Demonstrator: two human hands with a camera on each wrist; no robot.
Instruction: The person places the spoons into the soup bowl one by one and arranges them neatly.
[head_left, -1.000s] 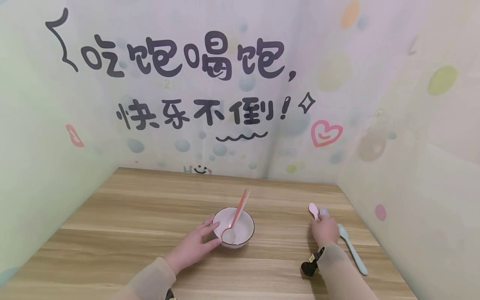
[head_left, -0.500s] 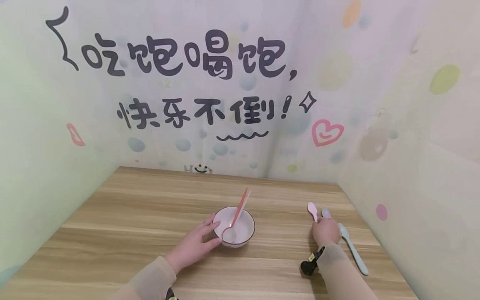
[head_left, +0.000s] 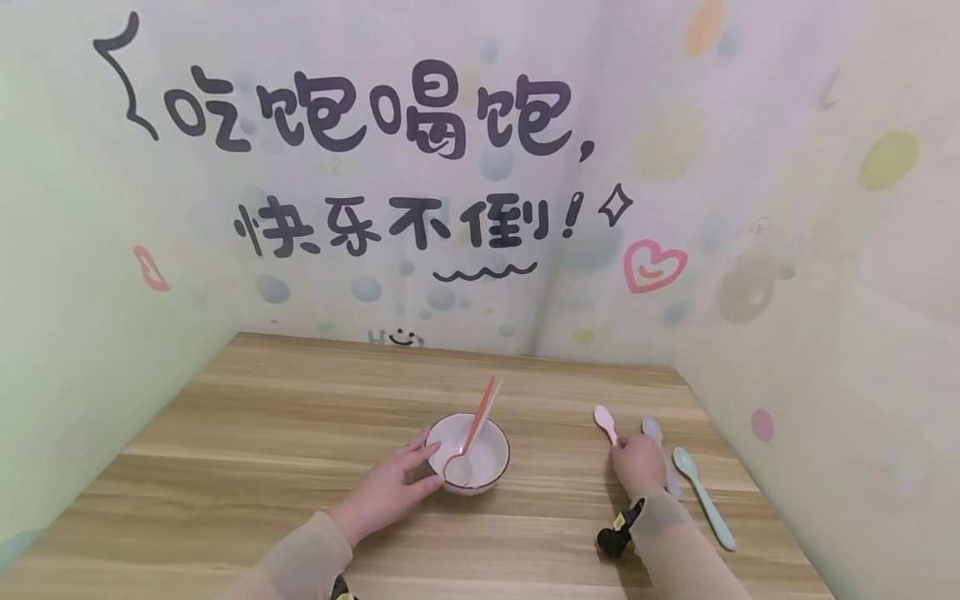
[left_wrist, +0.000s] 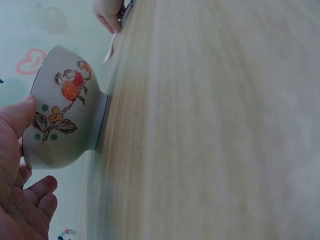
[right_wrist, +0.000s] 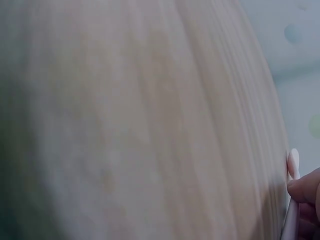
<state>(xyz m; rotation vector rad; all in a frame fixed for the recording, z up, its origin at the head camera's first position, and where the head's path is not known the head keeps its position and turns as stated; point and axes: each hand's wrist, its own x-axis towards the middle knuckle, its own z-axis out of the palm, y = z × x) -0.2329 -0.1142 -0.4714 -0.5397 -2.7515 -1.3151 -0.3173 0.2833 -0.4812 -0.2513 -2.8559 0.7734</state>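
A white bowl (head_left: 491,471) with a dark rim and painted fruit stands upright on the table. My left hand (head_left: 390,492) holds its left side, thumb and fingers at the rim; in the left wrist view the other fingers curl loosely below. Inside the bowl lean an orange-red spoon (head_left: 480,417) and a pale-handled one, handles up. My right hand (head_left: 637,467) pinches a pink spoon (head_left: 604,418) by its handle, low over the table. Its bowl end points away from me, and the palm hides much of the handle. The right wrist view shows thumb and handle at its edge.
Right of my right hand lie a lavender spoon (head_left: 652,429), partly covered by the hand, and a light blue-green spoon (head_left: 705,497). Printed walls enclose the wooden table (head_left: 300,400) at the back and both sides.
My right hand has shifted left with the pink spoon, away from the lavender spoon, whose handle now shows more. The left hand and the bowl have stayed in place.
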